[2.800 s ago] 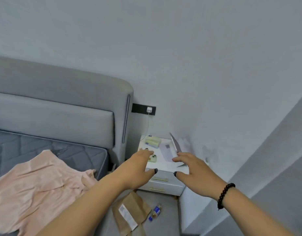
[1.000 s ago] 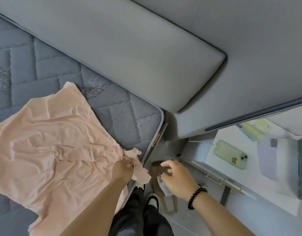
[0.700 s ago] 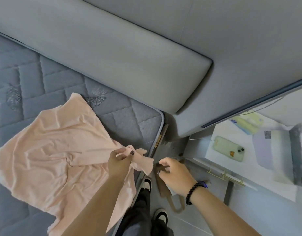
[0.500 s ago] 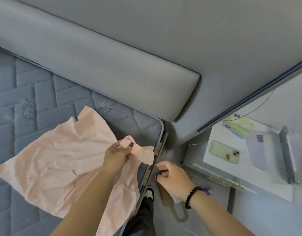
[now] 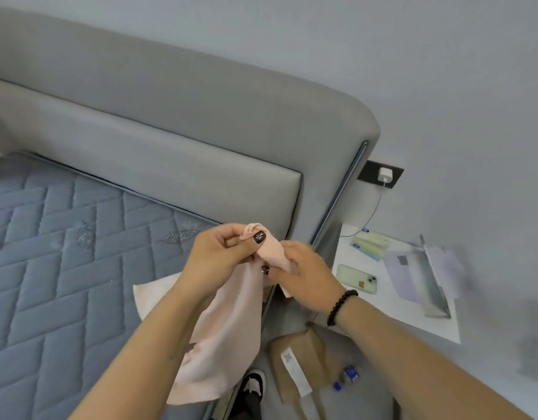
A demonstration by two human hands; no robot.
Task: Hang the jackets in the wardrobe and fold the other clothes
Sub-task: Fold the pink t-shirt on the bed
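Grey quilted mattress [image 5: 64, 268], pink garment [image 5: 225, 344] draped over its edge

Around me: grey padded headboard [image 5: 182, 137] at 11 o'clock, above a blue quilted mattress [image 5: 58, 256] at 9. At 3, a white nightstand [image 5: 392, 307] bearing a pale green phone [image 5: 356, 279]. At 2, a plugged-in white charger [image 5: 385, 174]. At 5, my floor's brown paper bag [image 5: 298, 362].
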